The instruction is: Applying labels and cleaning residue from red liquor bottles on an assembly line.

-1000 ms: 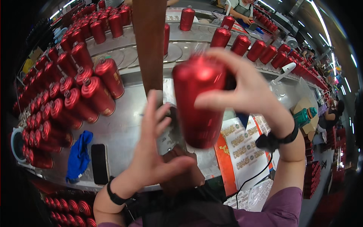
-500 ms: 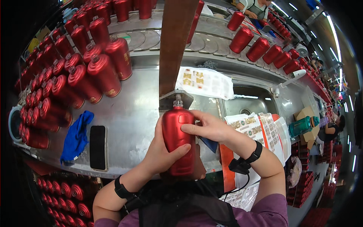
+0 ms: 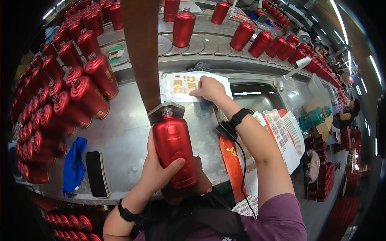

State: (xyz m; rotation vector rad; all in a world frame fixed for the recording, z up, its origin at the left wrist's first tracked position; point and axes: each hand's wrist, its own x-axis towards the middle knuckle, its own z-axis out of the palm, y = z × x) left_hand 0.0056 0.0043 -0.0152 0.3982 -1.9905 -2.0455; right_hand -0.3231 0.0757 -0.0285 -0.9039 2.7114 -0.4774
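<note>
A shiny red bottle (image 3: 173,146) with a clear threaded neck lies in front of me, its neck pointing away into a dark metal bracket (image 3: 153,116). My left hand (image 3: 155,170) is wrapped round its left side, thumb across the front. Raised shapes show on the bottle's face. Beyond it lies a white sheet of gold decals (image 3: 171,89). My right hand (image 3: 211,89) is on that sheet's right part, thumb and curled fingers drawn together. Whatever the fingertips pinch, if anything, is hidden.
A brown post (image 3: 140,52) rises behind the bracket. Many red bottles (image 3: 90,96) crowd the left; others ride a plate conveyor (image 3: 209,45) at the back. A blue cloth (image 3: 75,166) and phone (image 3: 97,174) lie left. Right are a sink (image 3: 257,96), more decal sheets (image 3: 277,128) and a teal bottle (image 3: 311,119).
My right hand has left the bottle and reached forward to the decal sheet. My left hand still holds the bottle. The whole view has shifted, and bottles on the conveyor appear in different places.
</note>
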